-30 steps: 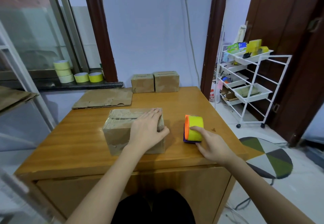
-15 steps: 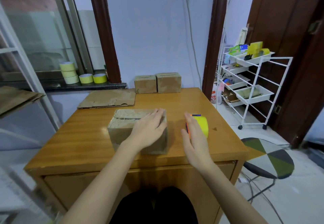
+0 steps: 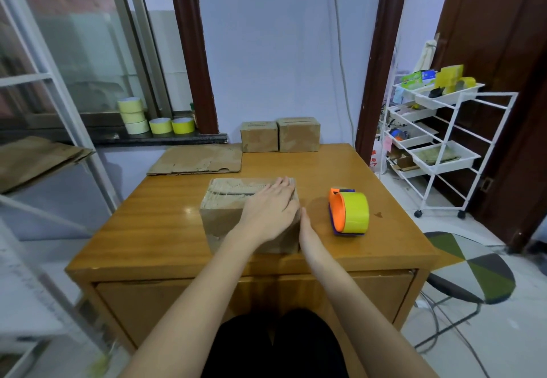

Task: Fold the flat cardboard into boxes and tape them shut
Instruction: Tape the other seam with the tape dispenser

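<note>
Both forearms are bare to the frame's edge (no sleeves, watch or rings visible), and black trousers [image 3: 275, 345] cover the lap below.

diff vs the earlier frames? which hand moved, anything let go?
The right hand let go of the tape dispenser and moved left; it is now flat against the right side of the near cardboard box. The dispenser stands alone on the table. The left hand stayed pressed flat on the box top; the box did not move.

The wooden table [image 3: 148, 229] bears three boxes [image 3: 233, 217], flat cardboard [image 3: 198, 163] and a tape dispenser [image 3: 349, 213].
</note>
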